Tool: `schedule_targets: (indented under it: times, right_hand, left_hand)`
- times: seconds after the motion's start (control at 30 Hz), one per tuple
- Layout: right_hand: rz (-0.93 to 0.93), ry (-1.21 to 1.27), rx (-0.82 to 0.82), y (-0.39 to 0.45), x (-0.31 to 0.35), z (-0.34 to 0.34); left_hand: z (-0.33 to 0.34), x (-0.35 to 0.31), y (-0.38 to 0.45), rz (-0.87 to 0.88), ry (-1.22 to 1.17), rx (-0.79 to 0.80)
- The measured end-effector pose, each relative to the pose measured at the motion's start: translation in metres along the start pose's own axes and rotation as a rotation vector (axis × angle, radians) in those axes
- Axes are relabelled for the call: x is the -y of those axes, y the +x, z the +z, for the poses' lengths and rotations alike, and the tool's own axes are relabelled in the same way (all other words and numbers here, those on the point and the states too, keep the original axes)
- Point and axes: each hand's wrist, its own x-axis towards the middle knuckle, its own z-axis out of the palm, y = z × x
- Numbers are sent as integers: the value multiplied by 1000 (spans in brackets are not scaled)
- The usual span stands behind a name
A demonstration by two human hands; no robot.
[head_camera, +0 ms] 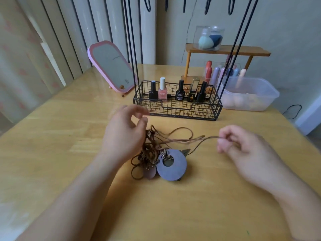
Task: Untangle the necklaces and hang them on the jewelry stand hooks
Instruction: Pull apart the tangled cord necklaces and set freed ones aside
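A tangle of brown cord necklaces (151,150) lies on the wooden table (52,136), with a large purple ring pendant (172,165) and a small mauve oval pendant (150,173) beside it. My right hand (243,150) pinches one brown cord end, pulled out to the right of the tangle. My left hand (125,131) hovers over the tangle's left side, fingers loosely curled, thumb and forefinger close together; whether it pinches a cord is unclear. The black wire jewelry stand (177,108) is behind, its hooks (207,6) at the top edge.
The stand's basket holds several nail polish bottles (163,92). A pink mirror (112,66) leans at the back left. A clear plastic tub (250,94) and a small wooden shelf (225,51) with a sponge jar stand at the back right.
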Motion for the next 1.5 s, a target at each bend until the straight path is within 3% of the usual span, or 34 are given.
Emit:
schedule_targets:
  times: [0.07, 0.13, 0.2, 0.23, 0.3, 0.37, 0.47, 0.67, 0.73, 0.8, 0.87, 0.93, 1.07, 1.23, 1.33, 1.4, 1.5]
  right_hand:
    - [31, 341, -34, 1, 3, -4]
    - [35, 541, -58, -1, 10, -5]
    - [39, 665, -90, -3, 15, -8]
    - [49, 712, -113, -4, 15, -10]
    - [72, 749, -168, -4, 16, -16]
    - [104, 722, -239, -4, 15, -21]
    - [133, 762, -317, -2, 9, -24]
    - [120, 881, -408, 1, 8, -29]
    - [64, 832, -426, 3, 8, -28]
    - [6, 807, -405, 3, 6, -29]
    - [-25, 835, -379, 3, -1, -34]
    - [-74, 818, -355, 0, -9, -42]
    - [7, 392, -347, -8, -17, -51]
    - [-38, 79, -30, -11, -2, -48]
    - [-54, -9, 356, -15, 9, -36]
    - [-29, -63, 591, -17, 16, -27]
    - [12, -182, 618, -20, 24, -18]
  left_hand:
    - [-2, -8, -6, 287, -15, -32]
    - [-2, -16, -17, 480, -145, 282]
    - [5, -19, -27, 629, 164, 576]
    - [9, -17, -29, 674, 334, 623]
    - [11, -13, -28, 634, 332, 632]
    - [5, -12, -23, 518, 55, 609]
    - [-8, -8, -11, 321, -158, 551]
    - [-21, 1, 5, 111, -93, 289]
    - [-17, -5, 1, 119, -90, 278]
    - [-9, -12, -9, 207, -22, 392]
    - [2, -13, -19, 325, 207, 521]
    - [9, -14, -22, 406, 378, 536]
    - [5, -15, -20, 334, 335, 489]
    - [1, -15, -12, 112, 89, 453]
    - [-2, -17, -10, -86, -143, 471]
    - [-4, -19, -11, -119, -253, 493]
    - [-5, -21, -12, -97, -429, 562]
